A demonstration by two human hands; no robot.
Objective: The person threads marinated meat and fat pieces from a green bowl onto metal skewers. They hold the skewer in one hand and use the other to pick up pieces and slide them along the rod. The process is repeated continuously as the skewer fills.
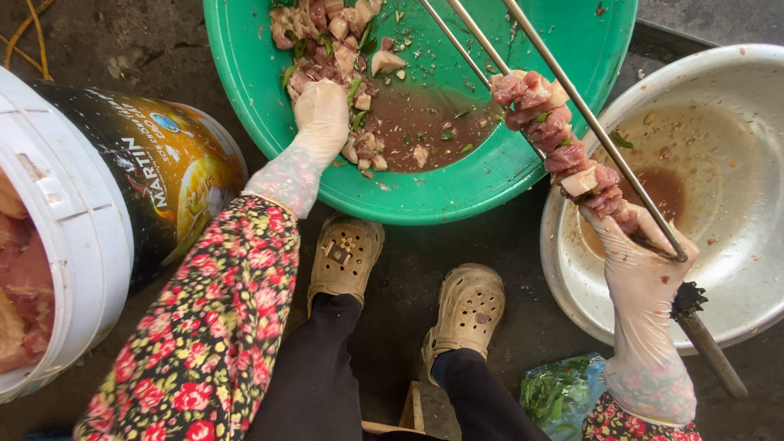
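Gloved left hand (321, 114) digging into marinated meat (331, 41) in green basin (245, 90), pinching a piece, right hand (645, 261) gripping loaded skewers (563, 147) steady for threading.

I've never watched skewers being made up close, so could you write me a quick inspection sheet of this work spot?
Surface: dark, stained ground.
Job's things: green basin with marinated meat pieces and brown liquid; metal skewers, one loaded with meat; metal bowl nearly empty.
Clutter: white bucket holding raw meat; bag of greens; dark-handled tool.
Grippers: gloved left hand in the meat; gloved right hand gripping the skewers.
Cables: yellow cord, top left.
Surroundings: person's own feet in tan clogs.
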